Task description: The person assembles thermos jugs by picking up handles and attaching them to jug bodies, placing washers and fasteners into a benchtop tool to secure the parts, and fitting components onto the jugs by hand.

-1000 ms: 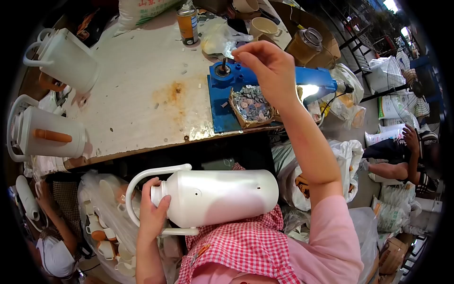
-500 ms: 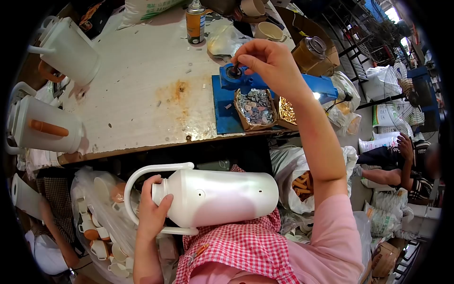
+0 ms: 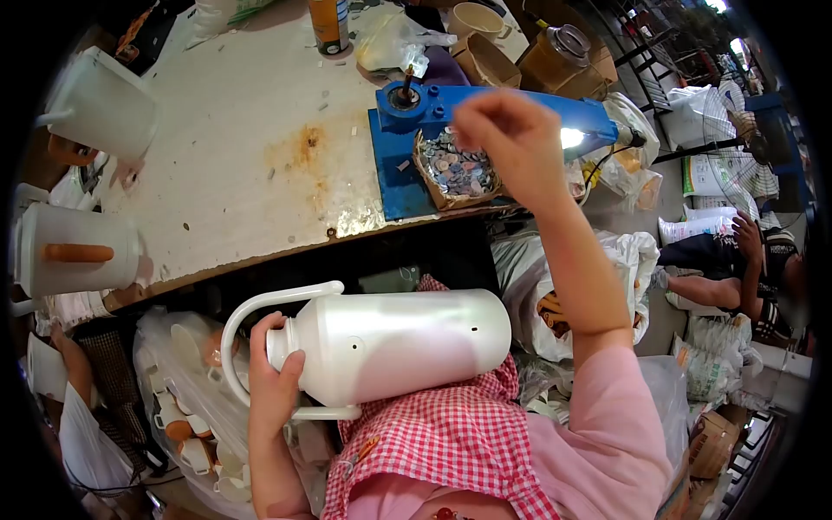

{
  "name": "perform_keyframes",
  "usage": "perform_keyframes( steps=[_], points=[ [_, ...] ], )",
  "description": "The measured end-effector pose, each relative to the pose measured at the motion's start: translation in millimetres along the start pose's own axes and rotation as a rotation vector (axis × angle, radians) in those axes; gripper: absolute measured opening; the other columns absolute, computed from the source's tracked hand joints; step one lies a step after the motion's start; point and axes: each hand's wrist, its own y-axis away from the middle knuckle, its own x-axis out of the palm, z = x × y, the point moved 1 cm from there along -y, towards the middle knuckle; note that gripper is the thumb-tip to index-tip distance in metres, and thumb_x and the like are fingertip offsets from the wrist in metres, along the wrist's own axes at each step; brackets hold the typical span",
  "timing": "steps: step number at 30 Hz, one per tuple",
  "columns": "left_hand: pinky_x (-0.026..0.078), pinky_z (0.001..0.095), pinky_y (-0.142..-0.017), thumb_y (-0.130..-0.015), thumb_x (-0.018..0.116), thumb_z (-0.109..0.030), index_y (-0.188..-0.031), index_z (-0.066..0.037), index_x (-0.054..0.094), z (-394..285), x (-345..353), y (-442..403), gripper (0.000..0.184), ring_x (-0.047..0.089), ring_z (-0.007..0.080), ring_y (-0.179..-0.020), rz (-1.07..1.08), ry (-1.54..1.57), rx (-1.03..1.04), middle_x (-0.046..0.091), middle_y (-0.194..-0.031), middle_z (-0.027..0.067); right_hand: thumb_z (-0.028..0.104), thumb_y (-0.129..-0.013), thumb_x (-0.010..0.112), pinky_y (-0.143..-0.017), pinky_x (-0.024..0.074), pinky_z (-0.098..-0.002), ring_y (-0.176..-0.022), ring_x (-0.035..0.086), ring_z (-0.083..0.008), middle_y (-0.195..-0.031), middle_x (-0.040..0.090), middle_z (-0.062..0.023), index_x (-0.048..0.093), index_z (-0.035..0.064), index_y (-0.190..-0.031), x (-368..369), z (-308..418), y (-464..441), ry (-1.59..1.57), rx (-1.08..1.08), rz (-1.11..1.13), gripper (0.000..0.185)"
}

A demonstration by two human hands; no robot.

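Note:
A white thermos jug body (image 3: 416, 345) lies on its side across the lap, with a curved white handle (image 3: 230, 351) at its neck end. My left hand (image 3: 276, 373) is wrapped round its neck. Two small holes show in the jug's wall. My right hand (image 3: 513, 147) hovers over the blue riveting tool (image 3: 477, 97) and a small carton of grey washer-like pieces (image 3: 458, 170). Its fingers look curled but are smeared by motion, so what they hold is unclear. A thin brass-coloured pin (image 3: 407, 80) stands upright on the tool's round end.
White jugs with orange handles (image 3: 80, 253) stand on the table's left side. A spray can (image 3: 329, 26) and a plastic bag (image 3: 390, 43) are at the back. Bags of parts (image 3: 195, 425) hang below the table. Another person (image 3: 745, 269) sits at far right.
My right hand has left the tool's round end and moved down and right, over the cartons. A brass-coloured pin now shows there. My left hand keeps hold of the jug; the view has shifted slightly.

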Motion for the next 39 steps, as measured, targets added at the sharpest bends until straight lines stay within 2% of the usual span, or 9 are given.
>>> perform_keyframes(
  steps=[3, 4, 6, 13, 16, 19, 29, 32, 39],
  points=[
    [0.045, 0.0343, -0.097, -0.085, 0.065, -0.015, -0.137, -0.005, 0.046, -0.4, 1.5, -0.9, 0.055, 0.055, 0.0225, -0.109, 0.003, -0.021, 0.006, 0.053, -0.124, 0.0113, 0.017, -0.085, 0.074, -0.073, 0.0553, -0.0343, -0.079, 0.069, -0.0227, -0.089, 0.073, -0.0082, 0.076, 0.0088, -0.096, -9.5, -51.0, 23.0, 0.667, 0.179, 0.146, 0.014],
    [0.045, 0.0343, -0.097, -0.085, 0.065, -0.014, -0.137, -0.004, 0.046, -1.0, 2.7, -4.0, 0.056, 0.055, 0.0226, -0.110, 0.002, -0.030, 0.016, 0.053, -0.124, 0.0114, 0.017, -0.085, 0.074, -0.073, 0.0553, -0.0343, -0.079, 0.069, -0.0227, -0.089, 0.073, -0.0082, 0.076, 0.0088, -0.096, -10.4, -62.0, 24.0, 0.665, 0.181, 0.141, 0.014],
    [0.045, 0.0344, -0.098, -0.085, 0.065, -0.013, -0.137, -0.004, 0.046, -4.3, 4.7, -6.2, 0.056, 0.055, 0.0226, -0.110, 0.008, -0.027, 0.002, 0.053, -0.124, 0.0114, 0.020, -0.083, 0.072, -0.078, 0.0546, -0.0390, -0.087, 0.068, -0.0294, -0.094, 0.071, -0.0085, 0.076, 0.0114, -0.091, -5.0, -75.0, 18.5, 0.851, -0.004, 0.152, 0.013],
    [0.044, 0.0334, -0.098, -0.084, 0.063, -0.009, -0.136, -0.004, 0.047, -1.0, 6.5, -3.7, 0.054, 0.055, 0.0220, -0.110, -0.040, -0.064, 0.007, 0.054, -0.123, 0.0110, 0.013, -0.082, 0.070, -0.077, 0.0539, -0.0388, -0.087, 0.068, -0.0309, -0.097, 0.070, -0.0106, 0.073, 0.0050, -0.093, -7.5, -82.0, 19.3, 0.858, -0.003, 0.184, 0.014],
    [0.044, 0.0332, -0.098, -0.084, 0.062, -0.008, -0.136, -0.004, 0.047, -1.8, 6.3, -4.7, 0.054, 0.055, 0.0218, -0.110, -0.035, -0.034, 0.003, 0.054, -0.123, 0.0107, 0.012, -0.082, 0.072, -0.067, 0.0528, -0.0320, -0.075, 0.067, -0.0208, -0.089, 0.071, -0.0084, 0.072, 0.0046, -0.093, -9.6, -83.1, 23.2, 0.645, 0.002, 0.100, 0.013],
    [0.045, 0.0337, -0.098, -0.084, 0.062, -0.007, -0.136, -0.005, 0.047, -0.3, 4.8, -6.2, 0.054, 0.055, 0.0218, -0.110, -0.020, -0.028, 0.003, 0.054, -0.122, 0.0104, 0.014, -0.081, 0.072, -0.071, 0.0544, -0.0333, -0.076, 0.070, -0.0238, -0.086, 0.073, -0.0093, 0.072, 0.0062, -0.088, -12.9, -69.1, 30.2, 0.583, 0.158, 0.052, 0.011],
    [0.046, 0.0342, -0.096, -0.086, 0.065, -0.012, -0.135, -0.007, 0.048, 3.5, 1.4, -5.7, 0.052, 0.056, 0.0216, -0.107, -0.006, -0.002, -0.009, 0.055, -0.123, 0.0099, 0.005, -0.082, 0.072, -0.065, 0.0521, -0.0274, -0.071, 0.067, -0.0156, -0.085, 0.074, -0.0070, 0.073, 0.0049, -0.094, -14.2, -30.4, 27.3, 0.623, 0.105, 0.016, 0.012],
    [0.046, 0.0348, -0.096, -0.087, 0.067, -0.015, -0.135, -0.007, 0.048, 3.7, 1.5, -5.4, 0.052, 0.056, 0.0220, -0.108, -0.011, -0.045, 0.029, 0.055, -0.122, 0.0103, -0.004, -0.081, 0.070, -0.064, 0.0510, -0.0256, -0.075, 0.066, -0.0123, -0.089, 0.075, -0.0046, 0.074, 0.0048, -0.093, 3.6, 3.1, 6.7, 0.385, -0.307, -0.175, 0.015],
    [0.046, 0.0351, -0.096, -0.088, 0.067, -0.017, -0.134, -0.006, 0.048, 4.7, 0.0, -4.9, 0.051, 0.056, 0.0225, -0.108, -0.011, -0.039, 0.041, 0.055, -0.121, 0.0106, -0.005, -0.077, 0.072, -0.065, 0.0523, -0.0270, -0.075, 0.069, -0.0179, -0.090, 0.075, -0.0046, 0.070, 0.0040, -0.088, 28.0, 16.9, -49.0, 0.362, -0.655, -0.238, 0.014]
  ],
)
